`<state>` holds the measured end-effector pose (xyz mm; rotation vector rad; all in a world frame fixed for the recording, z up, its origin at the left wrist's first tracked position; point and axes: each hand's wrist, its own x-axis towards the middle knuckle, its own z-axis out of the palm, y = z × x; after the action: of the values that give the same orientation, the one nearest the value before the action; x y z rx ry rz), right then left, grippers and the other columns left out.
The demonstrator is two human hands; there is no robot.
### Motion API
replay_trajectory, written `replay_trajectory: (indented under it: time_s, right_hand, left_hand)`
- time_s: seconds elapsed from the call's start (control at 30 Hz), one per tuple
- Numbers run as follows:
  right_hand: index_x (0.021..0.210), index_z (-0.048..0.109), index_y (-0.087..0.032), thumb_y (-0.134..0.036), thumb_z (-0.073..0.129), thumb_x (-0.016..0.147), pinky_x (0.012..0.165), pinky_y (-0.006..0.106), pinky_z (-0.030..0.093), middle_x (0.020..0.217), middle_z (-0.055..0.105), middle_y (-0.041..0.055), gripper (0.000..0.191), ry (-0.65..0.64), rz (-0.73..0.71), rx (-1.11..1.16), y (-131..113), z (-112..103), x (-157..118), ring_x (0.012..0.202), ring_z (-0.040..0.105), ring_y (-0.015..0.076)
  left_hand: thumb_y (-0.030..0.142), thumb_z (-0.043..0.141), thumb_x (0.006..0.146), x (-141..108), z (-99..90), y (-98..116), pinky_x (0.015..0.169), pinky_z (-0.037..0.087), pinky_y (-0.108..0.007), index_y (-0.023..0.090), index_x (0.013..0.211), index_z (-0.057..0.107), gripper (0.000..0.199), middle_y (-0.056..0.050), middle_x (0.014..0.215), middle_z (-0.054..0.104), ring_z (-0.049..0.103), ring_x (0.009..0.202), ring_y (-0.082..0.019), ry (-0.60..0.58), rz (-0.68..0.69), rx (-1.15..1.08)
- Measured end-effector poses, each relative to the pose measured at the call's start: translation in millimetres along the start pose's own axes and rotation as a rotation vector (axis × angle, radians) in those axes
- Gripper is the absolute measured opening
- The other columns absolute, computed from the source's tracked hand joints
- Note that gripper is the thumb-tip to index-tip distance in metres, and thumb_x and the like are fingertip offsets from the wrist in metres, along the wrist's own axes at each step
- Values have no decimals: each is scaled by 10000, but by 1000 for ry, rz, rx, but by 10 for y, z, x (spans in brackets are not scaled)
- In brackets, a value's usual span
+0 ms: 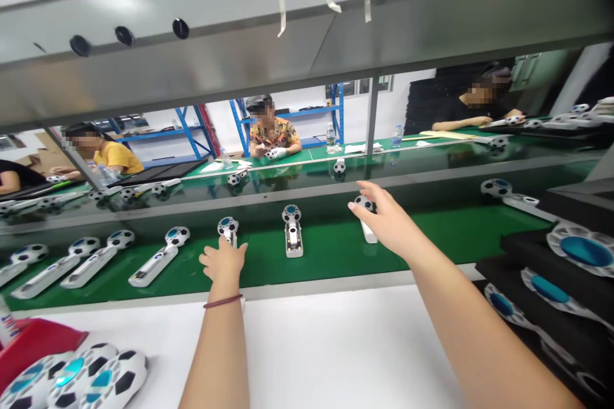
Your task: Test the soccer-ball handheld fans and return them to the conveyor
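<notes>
My left hand point(224, 263) is over the green belt point(336, 262), fingers spread, in front of a white device with a football-patterned head point(228, 225); it hides much of that device's handle, and contact cannot be made out. My right hand point(382, 217) reaches over another football-headed device point(368, 230), thumb and fingers apart beside its head. Between my hands lies a third device point(293, 233), handle toward me, its inner parts exposed. Several similar devices lie in a row to the left, one of them point(156, 262) nearest my left hand.
Football-patterned covers point(115, 380) lie at the lower left by a red bin point(43, 342). Black trays point(542, 281) with more pieces are stacked at the right. A grey metal shelf point(192, 77) crosses overhead. Several people sit beyond the belt, one in a patterned shirt point(283, 134).
</notes>
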<state>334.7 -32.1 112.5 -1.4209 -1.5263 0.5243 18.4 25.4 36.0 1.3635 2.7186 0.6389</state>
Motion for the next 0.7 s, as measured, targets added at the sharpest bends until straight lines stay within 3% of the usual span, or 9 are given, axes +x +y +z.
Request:
replay_trajectory:
  time_s: [0.1, 0.33, 0.53, 0.7]
  right_hand:
    - [1268, 396, -280, -433, 477, 806, 964, 433, 334, 1289, 413, 91, 493, -22, -15, -1, -10, -6, -12, 1206, 380, 264]
    - [1224, 441, -284, -396, 469, 805, 975, 461, 322, 1292, 416, 55, 435, -108, -19, -117, -68, 29, -50, 1212, 354, 291]
    - [1223, 428, -304, -321, 426, 814, 970, 435, 351, 1289, 401, 40, 410, -174, -37, -81, -117, -11, -103, 1207, 367, 275]
    - [1234, 415, -302, -271, 415, 803, 992, 418, 337, 1311, 375, 26, 432, -219, -24, -89, -199, -52, -146, 1232, 335, 259]
  left_hand:
    - [508, 513, 720, 19, 97, -70, 763, 392, -479, 128, 1266, 346, 686, -249, 1142, 476, 423, 1061, -419, -49, -6, 8]
    - [398, 509, 731, 145, 233, -108, 766, 411, -443, 52, 1099, 500, 505, -253, 1115, 516, 483, 1028, -377, -112, 25, 48]
    - [255, 623, 581, 618, -111, -406, 792, 360, -515, 75, 888, 625, 355, -268, 1073, 553, 389, 1105, -450, -147, -38, 117]
    - [223, 694, 432, 862, -424, -704, 801, 286, -625, 71, 906, 598, 508, -312, 1227, 412, 282, 1141, -535, -116, -105, 85]
